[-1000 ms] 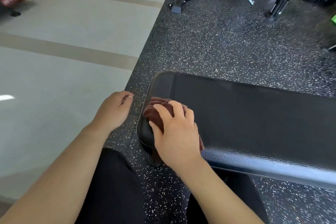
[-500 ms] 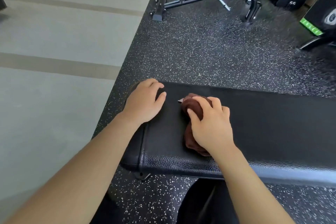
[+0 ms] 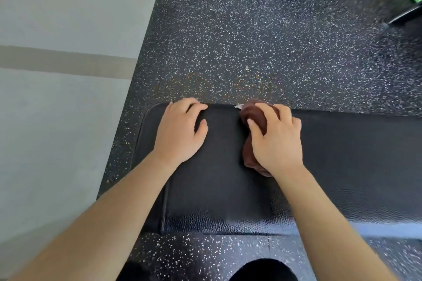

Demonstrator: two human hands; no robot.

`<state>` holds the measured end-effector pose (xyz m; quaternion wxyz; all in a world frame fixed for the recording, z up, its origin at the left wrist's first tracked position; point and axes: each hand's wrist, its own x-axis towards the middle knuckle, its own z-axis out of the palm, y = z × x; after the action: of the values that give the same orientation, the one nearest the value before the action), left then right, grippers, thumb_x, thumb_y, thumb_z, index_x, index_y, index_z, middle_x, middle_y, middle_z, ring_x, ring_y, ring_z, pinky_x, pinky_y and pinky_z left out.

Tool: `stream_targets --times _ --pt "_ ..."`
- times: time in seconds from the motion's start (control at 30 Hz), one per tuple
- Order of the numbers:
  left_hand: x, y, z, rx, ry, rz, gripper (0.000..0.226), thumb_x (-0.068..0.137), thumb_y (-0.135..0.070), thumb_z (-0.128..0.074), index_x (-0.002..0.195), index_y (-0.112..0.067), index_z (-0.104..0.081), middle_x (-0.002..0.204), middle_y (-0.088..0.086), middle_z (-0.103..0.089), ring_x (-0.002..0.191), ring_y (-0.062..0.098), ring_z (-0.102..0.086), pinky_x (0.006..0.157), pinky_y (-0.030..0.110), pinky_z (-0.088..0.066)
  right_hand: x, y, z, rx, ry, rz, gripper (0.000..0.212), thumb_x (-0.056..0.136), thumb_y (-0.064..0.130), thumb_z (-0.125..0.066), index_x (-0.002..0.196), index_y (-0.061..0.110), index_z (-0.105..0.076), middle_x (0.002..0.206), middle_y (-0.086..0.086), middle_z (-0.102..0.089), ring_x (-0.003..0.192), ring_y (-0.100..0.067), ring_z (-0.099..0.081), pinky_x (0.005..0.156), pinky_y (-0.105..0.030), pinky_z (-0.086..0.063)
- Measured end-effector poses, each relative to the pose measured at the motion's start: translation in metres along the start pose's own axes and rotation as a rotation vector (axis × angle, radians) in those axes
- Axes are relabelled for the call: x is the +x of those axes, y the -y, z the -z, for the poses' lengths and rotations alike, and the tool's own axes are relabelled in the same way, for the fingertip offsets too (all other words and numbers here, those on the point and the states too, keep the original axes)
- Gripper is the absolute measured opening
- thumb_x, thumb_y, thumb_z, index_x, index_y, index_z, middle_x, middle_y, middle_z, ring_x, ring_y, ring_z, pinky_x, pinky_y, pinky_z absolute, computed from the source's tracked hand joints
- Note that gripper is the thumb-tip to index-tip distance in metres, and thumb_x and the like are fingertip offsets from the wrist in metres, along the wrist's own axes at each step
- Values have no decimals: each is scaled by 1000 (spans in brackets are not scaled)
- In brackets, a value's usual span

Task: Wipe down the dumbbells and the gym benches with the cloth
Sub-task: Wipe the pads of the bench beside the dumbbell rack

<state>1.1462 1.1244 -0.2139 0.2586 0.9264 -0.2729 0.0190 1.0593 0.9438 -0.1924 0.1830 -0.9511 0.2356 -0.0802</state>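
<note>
Fig. | your right hand (image 3: 277, 141) clasps the bunched cloth (image 3: 253, 121) onto the bench (image 3: 342, 155), likely for wiping pressure | your left hand (image 3: 180, 130) rests loose beside it, gripping nothing, probably bracing you.

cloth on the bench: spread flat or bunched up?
Bunched up. The brown cloth is a crumpled wad gripped under the right hand on the bench pad; no flat layer shows.
</note>
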Motion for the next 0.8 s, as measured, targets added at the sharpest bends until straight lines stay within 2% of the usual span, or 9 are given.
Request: stream_targets --times 0.17,0.23,0.3,0.4,0.47,0.6,0.7,0.8 --pt "3 -11 6 4 62 55 33 85 -18 -55 117 -8 -61 119 8 -58 112 26 -53 105 48 -38 12 -28 24 -12 3 -246 43 94 38 -48 136 26 -45 143 -9 -34 122 -37 -32 98 -45 -33" --pt "2 -14 8 12 88 48 33 84 -14 -56 116 -8 -62 119 7 -59 110 26 -55 100 40 -44 19 -16 22 -19 56 -216 44 94 38 -48 136 26 -44 144 -9 -33 125 -38 -29 99 -48 -34" --pt "8 -15 11 27 143 52 34 85 -16 -56 118 -9 -61 121 6 -58 112 25 -55 97 36 -43 27 5 17 -5 128 -122 44 95 40 -46 137 28 -43 145 -7 -34 126 -36 -28 100 -49 -35" --pt "8 -11 17 87 238 65 41 88 -25 -52 126 -9 -53 129 7 -54 120 24 -48 108 43 -36 41 38 0 9 272 21 44 95 43 -43 137 31 -41 146 -3 -33 129 -34 -27 100 -50 -38" --pt "22 7 32 96 291 151 45 89 -29 -50 129 -8 -49 132 8 -50 123 25 -45 108 41 -35 73 67 -11 14 410 52 43 95 45 -41 136 32 -40 145 -2 -32 127 -34 -29 100 -50 -37" --pt "14 22 47 132 399 165 49 91 -33 -47 133 -7 -45 137 8 -47 127 25 -42 106 37 -35 88 78 -17 -19 601 122 41 95 47 -40 134 34 -40 142 -2 -34 122 -34 -33 97 -50 -40" --pt "26 17 52 140 479 114 48 92 -33 -47 132 -7 -46 135 8 -48 124 26 -44 107 39 -34 89 74 -10 -43 653 127 41 95 47 -39 134 34 -37 140 -1 -33 121 -33 -34 94 -50 -40" --pt "42 2 44 153 547 58 47 92 -31 -49 132 -7 -47 135 8 -49 123 26 -45 109 39 -31 88 48 -2 -97 629 77 42 96 48 -38 135 33 -36 140 -2 -33 121 -33 -33 92 -49 -41"
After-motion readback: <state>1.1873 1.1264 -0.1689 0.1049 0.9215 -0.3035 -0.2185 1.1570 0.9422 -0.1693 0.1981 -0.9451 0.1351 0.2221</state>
